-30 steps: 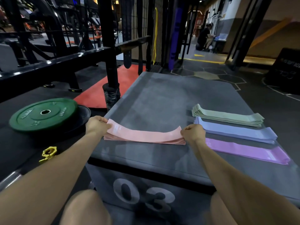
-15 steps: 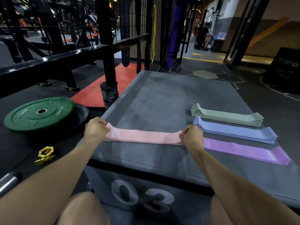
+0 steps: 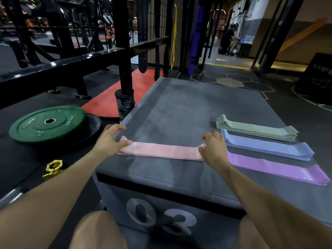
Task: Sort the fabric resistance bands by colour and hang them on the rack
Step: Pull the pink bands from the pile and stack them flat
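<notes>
A stack of pink bands (image 3: 159, 150) lies flat across the near part of the grey box (image 3: 179, 108). My left hand (image 3: 110, 140) rests at its left end with fingers spread, thumb touching the fabric. My right hand (image 3: 213, 149) sits at the right end, fingers loosely apart, and the band's tip curls up beside the thumb. To the right lie three more piles: green bands (image 3: 256, 130), blue bands (image 3: 267, 147) and purple bands (image 3: 276, 168). A black rack (image 3: 122, 51) stands behind the box on the left.
A green weight plate (image 3: 48, 123) lies on a black plate on the floor to the left, with a yellow collar clamp (image 3: 53, 167) nearer me. A red mat (image 3: 109, 99) lies beyond. A person (image 3: 229, 39) crouches far back. My knees are below the box front.
The pink stack, lifted and sagging between my fists a second ago, now lies flat on the box. Both hands have loosened from fists to spread fingers.
</notes>
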Demonstrator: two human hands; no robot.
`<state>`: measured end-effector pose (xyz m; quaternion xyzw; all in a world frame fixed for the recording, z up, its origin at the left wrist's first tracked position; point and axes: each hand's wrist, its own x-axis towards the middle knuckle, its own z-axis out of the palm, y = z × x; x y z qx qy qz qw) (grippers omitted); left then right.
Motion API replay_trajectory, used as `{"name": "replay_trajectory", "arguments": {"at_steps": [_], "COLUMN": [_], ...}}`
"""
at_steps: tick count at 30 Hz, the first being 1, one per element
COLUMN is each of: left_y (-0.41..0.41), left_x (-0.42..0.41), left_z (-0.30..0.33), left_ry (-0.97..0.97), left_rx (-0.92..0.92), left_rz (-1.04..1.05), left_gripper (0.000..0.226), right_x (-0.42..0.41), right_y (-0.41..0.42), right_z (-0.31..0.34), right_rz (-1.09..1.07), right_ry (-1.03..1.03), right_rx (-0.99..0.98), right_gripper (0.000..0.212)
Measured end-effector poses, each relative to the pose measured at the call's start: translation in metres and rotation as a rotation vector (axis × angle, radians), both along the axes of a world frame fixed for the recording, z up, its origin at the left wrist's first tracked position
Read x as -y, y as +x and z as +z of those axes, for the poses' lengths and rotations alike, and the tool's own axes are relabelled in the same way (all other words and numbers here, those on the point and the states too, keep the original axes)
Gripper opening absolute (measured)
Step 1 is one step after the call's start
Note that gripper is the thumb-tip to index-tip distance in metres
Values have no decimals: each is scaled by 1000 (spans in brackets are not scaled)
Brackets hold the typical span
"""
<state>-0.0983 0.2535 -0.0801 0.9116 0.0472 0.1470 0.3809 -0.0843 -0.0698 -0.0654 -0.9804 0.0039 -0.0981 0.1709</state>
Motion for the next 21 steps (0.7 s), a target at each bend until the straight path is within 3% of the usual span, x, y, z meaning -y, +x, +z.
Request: {"name": "replay_trajectory", "arguments": {"at_steps": [3,6,11,14,21], "left_y": [-3,-2,2,6,12], "left_x": [-8,-9,-14,-19,-27], "left_z": [9,4,-9,-14,-21], "left_ry": [113,124,167,163,57], "left_rx": [-89,-164,-224,-241,-225], "left_rz": [-167,-230,-259,-259,-284], "left_gripper": [68,81,92,89,60], "right_x": [-23,-55,-85,-85,-79], "right_y": [-1,-1,10,20,24], "right_z": [9,5,-11,-14,-25], "right_rz": [233,454,549,568,578], "right_ry": [-143,-150,-154,-145,-58], "right_rx": [25,-112,-291,-315,-253], "right_gripper": [46,61,83,79,61]}}
